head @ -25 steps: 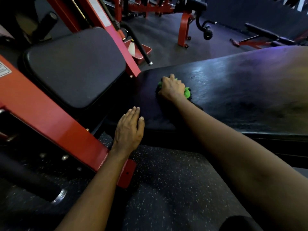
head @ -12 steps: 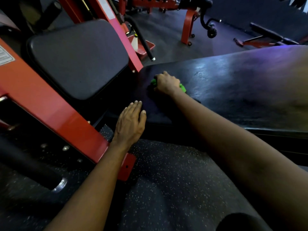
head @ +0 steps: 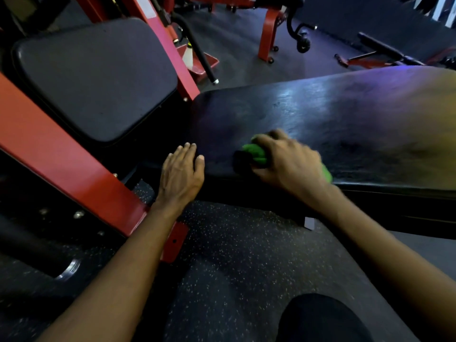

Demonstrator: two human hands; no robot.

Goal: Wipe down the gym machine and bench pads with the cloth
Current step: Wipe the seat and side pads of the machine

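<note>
Two hands, one green cloth (head: 255, 153), two black pads in a dim gym. Our right hand (head: 286, 161) grips the bunched cloth, fingers curled over it, and presses it onto the long bench pad (head: 345, 114) right at the pad's near edge. Motion blur softens the hand, so we cannot tell how the thumb lies. Our left hand (head: 181, 174) lies flat on the pad's corner just left of the cloth, fingers straight and together, holding nothing. The second pad, a seat pad (head: 93, 77), sits beyond the left hand, with one red frame beam (head: 61, 164) crossing to that hand's left. Bare bench pad stretches wide beyond and to the right of the right hand.
</note>
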